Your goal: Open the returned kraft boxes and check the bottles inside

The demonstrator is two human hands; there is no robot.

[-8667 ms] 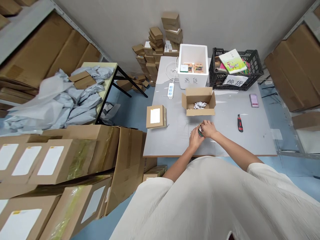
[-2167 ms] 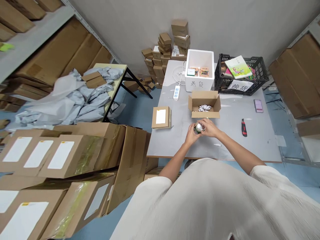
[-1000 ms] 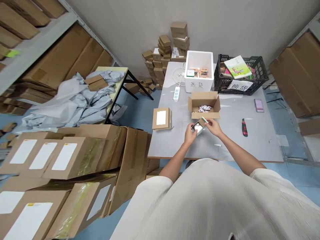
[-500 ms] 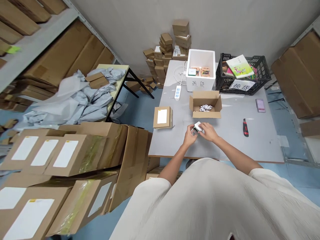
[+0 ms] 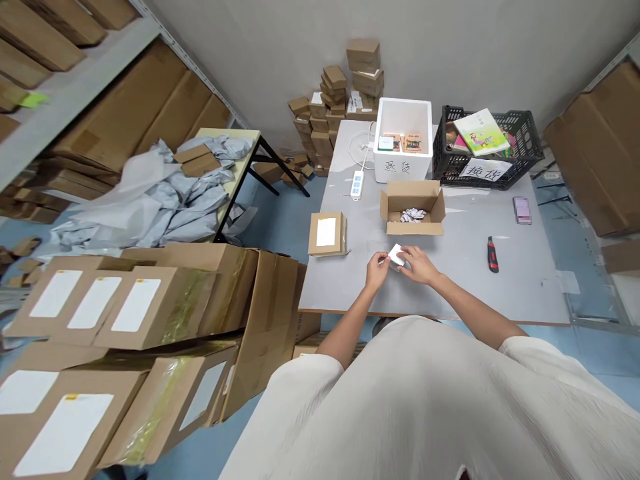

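Between my hands, just in front of the open cardboard box, is a small white box (image 5: 397, 254). My right hand (image 5: 419, 265) is closed on its right side, fingers over the top. My left hand (image 5: 377, 270) pinches at its left edge, where a thin pale flap or slip shows; its exact kind is too small to tell. The open cardboard box (image 5: 414, 228) has its flaps spread and crumpled paper (image 5: 413, 215) inside. To the left, a taped carton (image 5: 327, 234) with a white label lies on the grey table (image 5: 465, 293).
A red and black box cutter (image 5: 493, 255) lies at the right. Behind stand a white foam box (image 5: 403, 170), a black crate (image 5: 487, 175) with books and a power strip (image 5: 357, 185). Labelled cartons (image 5: 165, 307) are stacked at my left; grey mailing bags (image 5: 185, 200) cover another table.
The small white box has turned so its white face shows flat and the dark side seen before is hidden. My left fingers have shifted up to its left edge.
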